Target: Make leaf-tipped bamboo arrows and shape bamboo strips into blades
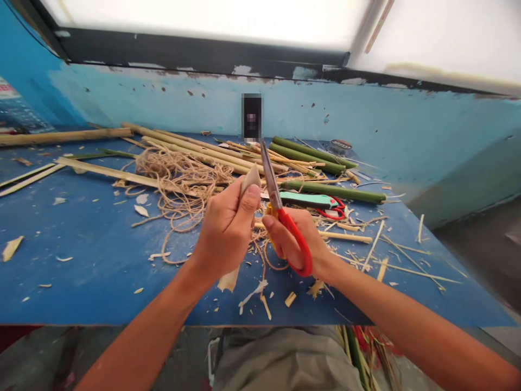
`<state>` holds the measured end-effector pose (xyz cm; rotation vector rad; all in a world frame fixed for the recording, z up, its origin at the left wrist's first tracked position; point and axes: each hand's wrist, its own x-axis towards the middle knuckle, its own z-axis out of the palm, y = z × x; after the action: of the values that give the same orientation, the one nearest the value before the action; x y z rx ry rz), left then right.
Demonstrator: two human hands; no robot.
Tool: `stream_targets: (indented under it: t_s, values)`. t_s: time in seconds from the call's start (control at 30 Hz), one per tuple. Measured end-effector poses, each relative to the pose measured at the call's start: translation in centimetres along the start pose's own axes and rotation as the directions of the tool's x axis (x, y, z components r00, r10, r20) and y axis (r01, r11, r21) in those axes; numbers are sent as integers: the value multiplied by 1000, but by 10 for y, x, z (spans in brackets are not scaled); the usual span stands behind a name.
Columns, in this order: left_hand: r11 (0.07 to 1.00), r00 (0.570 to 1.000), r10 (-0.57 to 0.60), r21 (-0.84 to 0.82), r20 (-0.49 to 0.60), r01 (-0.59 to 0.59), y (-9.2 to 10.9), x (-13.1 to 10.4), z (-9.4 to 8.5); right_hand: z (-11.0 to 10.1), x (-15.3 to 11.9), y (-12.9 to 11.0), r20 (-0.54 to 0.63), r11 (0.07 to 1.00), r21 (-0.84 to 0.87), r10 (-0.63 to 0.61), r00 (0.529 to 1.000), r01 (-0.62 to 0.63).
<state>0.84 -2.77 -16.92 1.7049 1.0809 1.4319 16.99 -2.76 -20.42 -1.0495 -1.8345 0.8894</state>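
Observation:
My left hand (228,217) is closed on a pale, flat, leaf-like strip (251,178), perhaps bamboo sheath. Its pointed tip sticks up above the thumb, and a pale end shows below the fist. In my right hand (297,231) is a pair of scissors (272,174) with red handles, its blades pointing up and away. The blades look together or nearly so, just right of the strip's tip and apart from it. A small yellow piece (269,209) shows by my right fingers; what it is I cannot tell. Behind the hands lies a tangle of brown twine (179,176).
Pale bamboo sticks (203,149) and green bamboo pieces (342,191) lie across the back of the blue table (101,271). A mint-green and black tool (307,199) and another red-handled pair of scissors (337,206) are at right. Shavings are scattered around. A dark, blurred-out upright object (252,117) stands by the wall.

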Motion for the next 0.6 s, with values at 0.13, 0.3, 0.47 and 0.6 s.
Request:
stream_targets:
  t_s: [0.13, 0.3, 0.47, 0.6]
  values:
    - [999, 1000, -4, -37, 6, 4, 2, 0, -2, -11, -4, -1, 172, 972, 227, 22, 985, -61]
    - [985, 999, -35, -170, 41, 42, 7, -2, 1, -14, -6, -3, 260, 946, 317, -19, 965, -66]
    - [947, 990, -62, -306, 124, 97, 14, -2, 5, -10, -8, -7, 260, 914, 398, -26, 965, -83]
    - [936, 986, -88, -327, 138, 130, 17, -1, 5, -9, -7, -4, 266, 883, 458, -26, 964, -103]
